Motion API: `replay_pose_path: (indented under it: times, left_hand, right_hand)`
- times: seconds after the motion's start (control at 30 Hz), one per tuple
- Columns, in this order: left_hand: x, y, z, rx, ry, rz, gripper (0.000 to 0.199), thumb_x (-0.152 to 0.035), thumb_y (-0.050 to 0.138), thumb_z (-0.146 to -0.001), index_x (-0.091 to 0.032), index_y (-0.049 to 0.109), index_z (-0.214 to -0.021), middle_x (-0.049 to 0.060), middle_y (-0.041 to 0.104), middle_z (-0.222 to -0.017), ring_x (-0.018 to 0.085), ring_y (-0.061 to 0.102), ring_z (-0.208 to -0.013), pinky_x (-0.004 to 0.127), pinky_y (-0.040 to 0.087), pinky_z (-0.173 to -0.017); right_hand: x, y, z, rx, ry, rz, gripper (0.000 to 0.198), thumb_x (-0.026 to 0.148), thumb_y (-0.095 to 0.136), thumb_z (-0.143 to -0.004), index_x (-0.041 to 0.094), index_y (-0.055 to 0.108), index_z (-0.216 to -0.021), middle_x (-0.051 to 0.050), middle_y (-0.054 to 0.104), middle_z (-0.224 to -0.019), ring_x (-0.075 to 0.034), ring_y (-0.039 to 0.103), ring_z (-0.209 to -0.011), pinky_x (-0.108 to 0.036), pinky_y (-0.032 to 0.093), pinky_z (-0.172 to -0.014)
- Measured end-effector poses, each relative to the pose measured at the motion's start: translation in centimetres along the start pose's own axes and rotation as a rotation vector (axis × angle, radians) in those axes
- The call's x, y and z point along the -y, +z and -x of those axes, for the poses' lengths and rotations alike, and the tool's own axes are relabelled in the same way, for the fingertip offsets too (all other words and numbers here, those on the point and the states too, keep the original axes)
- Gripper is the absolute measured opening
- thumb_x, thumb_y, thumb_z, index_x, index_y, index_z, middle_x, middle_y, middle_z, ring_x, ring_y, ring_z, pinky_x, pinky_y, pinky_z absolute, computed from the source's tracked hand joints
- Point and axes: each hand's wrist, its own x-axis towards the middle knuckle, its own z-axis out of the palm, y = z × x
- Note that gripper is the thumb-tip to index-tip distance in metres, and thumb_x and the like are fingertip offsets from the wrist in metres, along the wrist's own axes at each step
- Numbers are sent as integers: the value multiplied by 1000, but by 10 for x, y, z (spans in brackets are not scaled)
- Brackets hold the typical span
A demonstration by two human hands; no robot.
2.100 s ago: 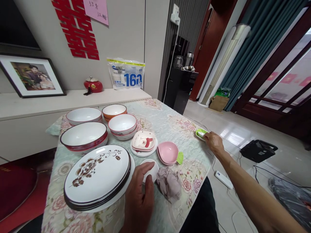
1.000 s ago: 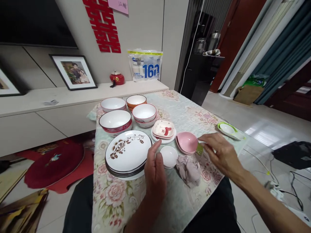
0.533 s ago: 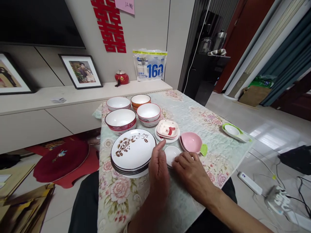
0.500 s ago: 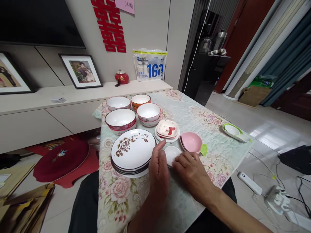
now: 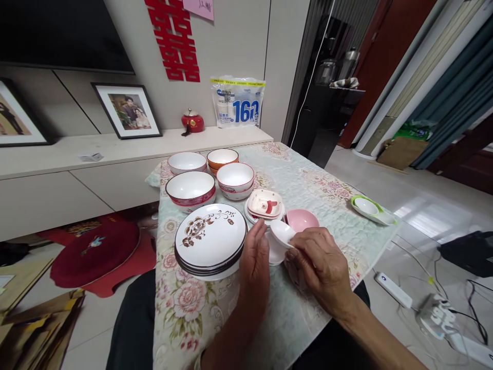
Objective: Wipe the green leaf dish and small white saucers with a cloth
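My right hand (image 5: 321, 264) pinches a white spoon (image 5: 282, 232), tilted, with its bowl end towards my left hand; the fingers hide the rest of it. Below the spoon is another rounded white piece (image 5: 276, 253), partly covered, whose full shape I cannot tell. My left hand (image 5: 254, 267) is open, fingers stretched upward and palm facing the white pieces, holding nothing. Left of it stands a stack of plates (image 5: 210, 234) with a brown flower pattern. Pink bowl-shaped pieces (image 5: 302, 220) lie just behind my right hand.
Small rectangular dishes (image 5: 265, 202) sit on round plates beyond my hands. Several stacked bowls (image 5: 190, 186) stand at the back left of the flowered tablecloth (image 5: 188, 303). A white spoon-shaped piece (image 5: 365, 206) lies on a green-rimmed one near the right edge.
My right hand has lifted the white spoon off the other white piece and tilted it, moving slightly right. My left hand stays almost where it was.
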Motion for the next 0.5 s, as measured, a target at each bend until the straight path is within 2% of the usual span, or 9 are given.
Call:
replay_pose_path:
  times: [0.17, 0.23, 0.33, 0.43, 0.5]
  left_hand:
    - [-6, 10, 3, 230, -217, 507, 44, -41, 60, -95, -22, 57, -135, 11, 60, -144, 27, 56, -132, 43, 47, -109]
    - [-8, 11, 3, 272, -269, 634, 41, -37, 63, -93, -21, 60, -130, 11, 63, -139, 27, 61, -126, 42, 51, -104]
    - [-10, 9, 0, 250, -295, 679, 37, -32, 69, -90, -20, 64, -124, 10, 69, -127, 23, 66, -114, 38, 53, -99]
    - [-14, 7, -3, 179, -318, 688, 33, -36, 69, -88, -19, 67, -116, 9, 72, -118, 23, 69, -105, 38, 56, -93]
    - [-17, 5, -5, 130, -363, 690, 33, -38, 70, -86, -19, 66, -113, 9, 72, -114, 24, 70, -101, 37, 57, -87]
  right_hand:
    - [10, 1, -2, -70, 15, -21, 20, 10, 58, -94, 25, 66, -105, -6, 72, -93, -25, 63, -88, -45, 50, -81]
    - [11, 3, -1, -78, 29, -36, 20, 12, 58, -94, 26, 68, -104, -6, 73, -92, -24, 64, -88, -44, 52, -80]
    - [9, 0, 1, -45, 30, -70, 23, 13, 58, -95, 26, 67, -111, -7, 72, -98, -24, 65, -92, -44, 53, -81]
    - [6, -8, 7, -1, 90, -35, 29, 16, 56, -97, 27, 62, -123, -9, 70, -108, -27, 64, -99, -45, 54, -83]
    - [6, -13, 16, 36, 136, 18, 27, 20, 56, -98, 28, 61, -123, -10, 70, -107, -28, 64, -99, -46, 54, -81]
